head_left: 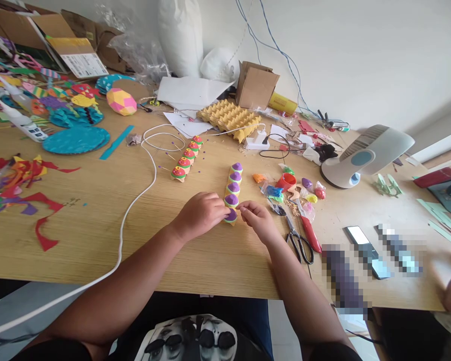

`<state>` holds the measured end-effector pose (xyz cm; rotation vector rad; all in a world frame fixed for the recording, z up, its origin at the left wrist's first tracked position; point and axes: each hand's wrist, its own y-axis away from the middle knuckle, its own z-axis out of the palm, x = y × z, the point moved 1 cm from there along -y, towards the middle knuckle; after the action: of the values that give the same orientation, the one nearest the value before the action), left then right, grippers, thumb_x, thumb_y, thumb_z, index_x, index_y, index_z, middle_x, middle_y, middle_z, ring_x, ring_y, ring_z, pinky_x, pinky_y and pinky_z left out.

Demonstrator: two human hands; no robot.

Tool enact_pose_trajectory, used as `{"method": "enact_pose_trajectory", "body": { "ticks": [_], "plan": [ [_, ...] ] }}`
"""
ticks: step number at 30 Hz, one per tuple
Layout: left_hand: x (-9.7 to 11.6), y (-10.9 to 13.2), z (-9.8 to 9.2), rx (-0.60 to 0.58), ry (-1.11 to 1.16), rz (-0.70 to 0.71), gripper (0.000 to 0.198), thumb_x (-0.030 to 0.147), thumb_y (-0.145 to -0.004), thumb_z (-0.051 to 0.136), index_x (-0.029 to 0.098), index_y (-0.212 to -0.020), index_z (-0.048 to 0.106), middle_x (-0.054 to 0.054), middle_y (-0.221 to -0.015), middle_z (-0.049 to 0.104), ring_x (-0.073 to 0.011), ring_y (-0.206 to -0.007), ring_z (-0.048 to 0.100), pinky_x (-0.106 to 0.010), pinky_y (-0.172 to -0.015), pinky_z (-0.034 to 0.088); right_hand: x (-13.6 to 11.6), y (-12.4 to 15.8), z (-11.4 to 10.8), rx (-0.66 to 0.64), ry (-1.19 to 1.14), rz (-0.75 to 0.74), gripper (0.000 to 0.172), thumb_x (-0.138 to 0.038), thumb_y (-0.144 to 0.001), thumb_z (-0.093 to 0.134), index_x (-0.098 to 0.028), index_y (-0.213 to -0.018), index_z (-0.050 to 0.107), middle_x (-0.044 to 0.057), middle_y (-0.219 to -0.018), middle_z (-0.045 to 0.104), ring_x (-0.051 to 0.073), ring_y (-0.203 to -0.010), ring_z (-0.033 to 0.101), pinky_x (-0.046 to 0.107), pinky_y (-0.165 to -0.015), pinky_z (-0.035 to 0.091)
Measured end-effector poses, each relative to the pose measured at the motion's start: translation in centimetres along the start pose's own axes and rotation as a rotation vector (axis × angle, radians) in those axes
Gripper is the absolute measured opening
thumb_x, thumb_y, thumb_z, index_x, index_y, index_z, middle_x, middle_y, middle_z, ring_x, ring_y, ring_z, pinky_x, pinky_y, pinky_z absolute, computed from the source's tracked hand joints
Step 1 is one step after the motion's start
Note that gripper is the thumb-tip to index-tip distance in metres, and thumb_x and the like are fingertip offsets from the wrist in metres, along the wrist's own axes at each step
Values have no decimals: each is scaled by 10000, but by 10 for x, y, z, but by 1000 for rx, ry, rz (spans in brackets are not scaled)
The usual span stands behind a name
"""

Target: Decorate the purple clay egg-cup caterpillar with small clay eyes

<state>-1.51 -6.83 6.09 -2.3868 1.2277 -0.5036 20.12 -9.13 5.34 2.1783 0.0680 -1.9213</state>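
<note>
A broad desk (195, 273) with pale wood grain is stretching across the room, and a plain white wall (346, 55) is rising behind it, blue cables (285, 52) trailing down its face. A white fan (372, 155) is standing toward the right, while a white cord (126, 220) is looping over the left part of the desk and dropping past the near edge. Directly in front of the person, a purple-topped strip (234, 187) is lying on the desk, pointing away from them: five small cups in a row, each wearing a rounded, peaked purple cap edged in pale green over a yellowish base. The left hand (203, 213) is curling its fingers against the left side of the nearest cup; I can't tell whether they are gripping it. The right hand (261, 218) is hovering just beside the strip's right side, thumb and fingertips nearly meeting; I can't make out anything between them. Farther back to the left, a red-topped strip (184, 162) is showing domed caps ringed in green. Beyond, a yellow egg tray (227, 119) is spreading its bumpy, peaked surface, and black-handled scissors (293, 233) are lying near the right hand.
</note>
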Motion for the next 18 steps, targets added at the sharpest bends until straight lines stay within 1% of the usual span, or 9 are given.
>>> {"method": "enact_pose_trajectory", "body": {
  "ticks": [5, 9, 14, 18],
  "plan": [
    [-3, 1, 2, 16, 70, -54, 167, 294, -1000, 611, 261, -1000, 775, -26, -862, 751, -184, -822, 627, -318, -716, 423, -2, 1, 1, 2, 1, 1, 302, -482, -853, 650, -198, -946, 695, -43, -658, 461, 113, -592, 348, 270, -564, 265],
    [-6, 1, 5, 15, 97, -100, 157, 285, -992, 624, 258, -995, 778, -24, -878, 765, -188, -825, 638, -326, -738, 441, -2, 1, 1, 0, 1, -2, 303, -481, -852, 648, -196, -943, 693, -42, -661, 471, 111, -592, 350, 270, -563, 266],
    [-7, 0, 4, -26, 183, -121, 107, 281, -963, 672, 264, -992, 773, -11, -901, 773, -182, -855, 669, -317, -758, 465, -3, 1, 1, 10, -5, -9, 292, -470, -844, 650, -197, -937, 695, -39, -656, 476, 113, -595, 358, 270, -559, 271],
    [-7, 0, 4, -39, 227, -135, 88, 288, -952, 687, 254, -967, 767, -15, -890, 772, -183, -856, 675, -315, -776, 473, -4, 1, 1, 18, -7, -4, 286, -448, -833, 657, -193, -953, 703, -40, -655, 492, 114, -605, 391, 263, -562, 300]
  ]
}}
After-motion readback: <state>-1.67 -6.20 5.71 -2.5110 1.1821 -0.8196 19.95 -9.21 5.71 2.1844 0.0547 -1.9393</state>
